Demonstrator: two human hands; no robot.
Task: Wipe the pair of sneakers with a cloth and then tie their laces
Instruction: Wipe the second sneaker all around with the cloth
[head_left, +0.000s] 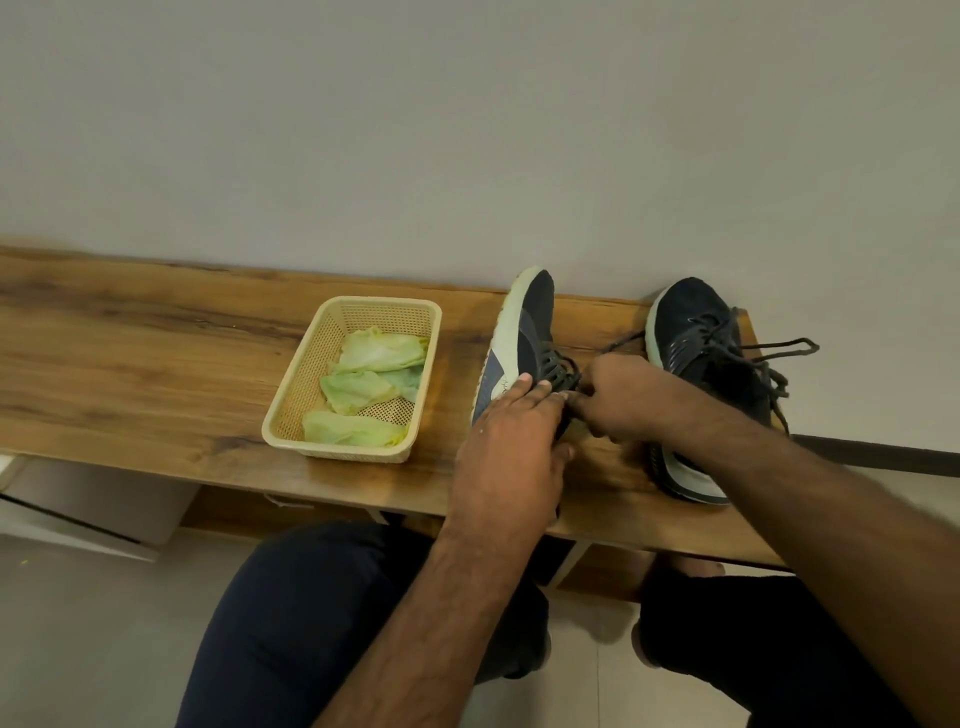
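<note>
Two dark navy sneakers with pale soles stand on a wooden bench (156, 364). The left sneaker (524, 332) leans on its side, toe toward the wall. My left hand (511, 441) lies over its tongue with fingertips at the laces. My right hand (618, 395) pinches a dark lace (623, 340) of this sneaker, and that lace runs up to the right. The right sneaker (696, 338) stands upright beside it, its loose laces (784, 345) spread over the bench's right end. Several green cloths (374, 358) lie in a beige basket (291, 395).
The basket sits left of the sneakers on the bench, near its front edge. A grey wall rises directly behind the bench. My knees in dark trousers are below the bench edge, over a tiled floor. A white drawer unit (78, 509) stands at lower left.
</note>
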